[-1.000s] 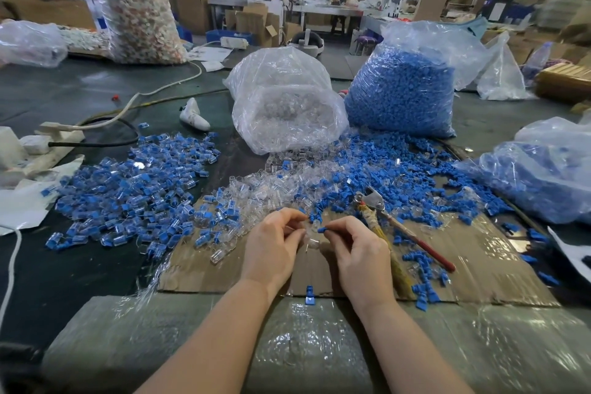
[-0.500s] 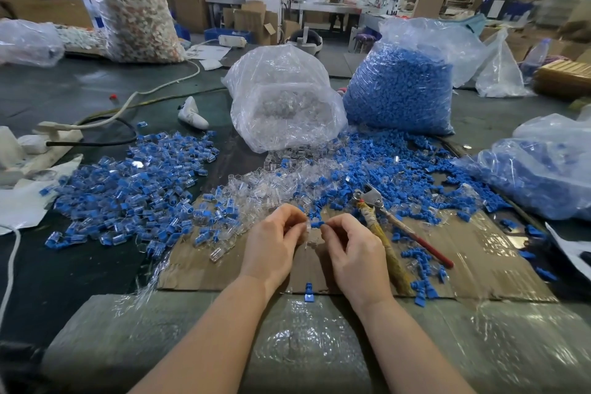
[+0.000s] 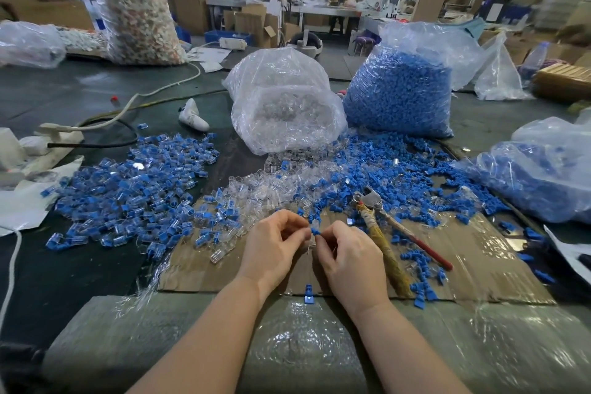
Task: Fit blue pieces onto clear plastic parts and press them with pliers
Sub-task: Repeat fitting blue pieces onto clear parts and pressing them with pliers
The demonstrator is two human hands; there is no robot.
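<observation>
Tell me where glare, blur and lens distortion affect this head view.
Head view: glare streaks the wrapped padding along the near edge and the bag of clear parts; far windows are blown out; wide-angle bending curves the edges; the background workshop is soft; the hands, left hand and right hand, stay sharp.

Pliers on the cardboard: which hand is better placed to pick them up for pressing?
Right. The pliers lie just beside the right hand, handles toward the wrist. The left hand sits farther away and would have to cross over. Both hands pinch the blue piece.
</observation>
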